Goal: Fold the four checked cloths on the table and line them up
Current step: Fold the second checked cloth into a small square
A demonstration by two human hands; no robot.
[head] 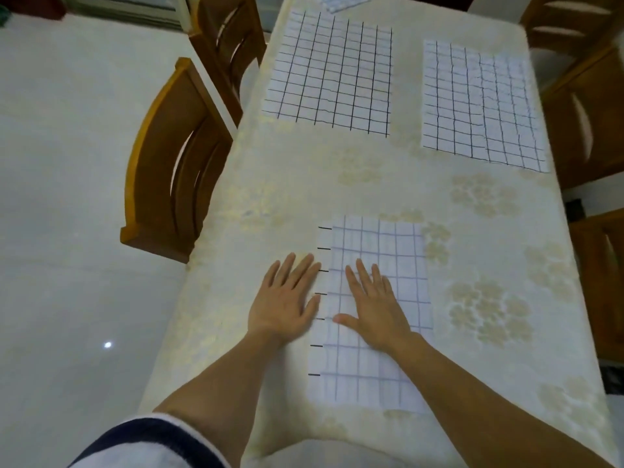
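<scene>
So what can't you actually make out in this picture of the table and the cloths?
- Fourth cloth, head view: the top edge of the picture cuts it off, so whether it is folded is unknown.
- Near cloth: the right hand and forearm cover part of it, hiding the layers beneath.
- Left hand: slightly blurred; whether it presses the cloth's edge or the table is unclear.
- Chairs at right: cropped by the picture's edge.

A fourth white checked cloth (pixel 341 1) at the table's far end is cut off by the top edge, only its near corner showing. The brown wooden chairs on the right (pixel 587 106) run out of view. Both forearms leave the bottom edge. The flat right hand (pixel 374 304) hides part of the nearest folded checked cloth (pixel 378 366).
</scene>
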